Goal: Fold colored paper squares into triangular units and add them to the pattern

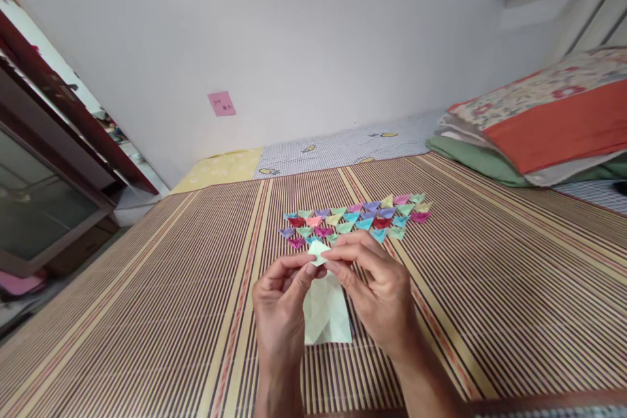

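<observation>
A small folded piece of pale green paper (319,250) is held up between both hands, above the mat. My left hand (283,294) pinches its left side between thumb and fingers. From the right, my right hand (377,287) grips the other side with thumb and fingertips. Below the hands lies a creased pale green sheet (327,313), partly covered by them. Just beyond my fingers, several rows of small folded paper boats (363,224) in many colours stand on the mat. The nearest boats are partly hidden behind the fingers.
A striped bamboo mat (161,287) covers the bed. Folded bedding with a floral and orange cover (553,124) is piled at the right. A pink note (222,104) sticks to the white wall. A glass-fronted cabinet (44,189) stands at the left.
</observation>
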The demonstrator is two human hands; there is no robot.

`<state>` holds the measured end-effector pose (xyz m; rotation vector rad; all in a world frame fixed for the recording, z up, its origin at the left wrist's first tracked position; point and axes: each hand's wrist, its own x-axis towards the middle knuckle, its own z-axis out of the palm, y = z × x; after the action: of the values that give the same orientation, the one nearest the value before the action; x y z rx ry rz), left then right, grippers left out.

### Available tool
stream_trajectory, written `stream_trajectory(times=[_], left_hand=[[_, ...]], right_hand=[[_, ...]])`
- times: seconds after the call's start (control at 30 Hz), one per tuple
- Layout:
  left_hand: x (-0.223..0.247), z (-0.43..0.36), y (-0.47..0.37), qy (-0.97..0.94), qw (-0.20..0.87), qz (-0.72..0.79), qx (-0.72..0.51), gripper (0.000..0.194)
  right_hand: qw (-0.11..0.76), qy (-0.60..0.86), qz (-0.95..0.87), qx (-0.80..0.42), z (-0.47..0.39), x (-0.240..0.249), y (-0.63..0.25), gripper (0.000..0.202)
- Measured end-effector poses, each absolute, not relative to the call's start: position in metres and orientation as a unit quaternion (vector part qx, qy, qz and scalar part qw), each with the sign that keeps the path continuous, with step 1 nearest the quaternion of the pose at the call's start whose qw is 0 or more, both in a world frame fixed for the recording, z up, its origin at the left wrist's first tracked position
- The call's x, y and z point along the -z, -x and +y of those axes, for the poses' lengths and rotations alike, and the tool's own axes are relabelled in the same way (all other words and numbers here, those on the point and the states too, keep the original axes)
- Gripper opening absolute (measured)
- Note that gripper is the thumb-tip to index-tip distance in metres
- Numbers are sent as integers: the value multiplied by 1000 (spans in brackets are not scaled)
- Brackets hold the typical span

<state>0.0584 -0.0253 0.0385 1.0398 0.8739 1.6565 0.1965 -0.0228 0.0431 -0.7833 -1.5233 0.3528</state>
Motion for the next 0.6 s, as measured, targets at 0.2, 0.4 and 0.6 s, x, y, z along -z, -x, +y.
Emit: stream_trajectory(times=[0.2,0.4,0.6], left_hand=[[-41,-25,-59,-435,456,369,-683,10],[-44,-28,-56,-434,467,377,-672,17],[-44,-29,-51,-449,481,370,-656,17]], right_hand=[[639,345,-645,-237,-23,-45,-195,10],[642,322,-638,-278,-21,-41,-198,12],[642,345,-607,-317,-23,-37,-199,19]])
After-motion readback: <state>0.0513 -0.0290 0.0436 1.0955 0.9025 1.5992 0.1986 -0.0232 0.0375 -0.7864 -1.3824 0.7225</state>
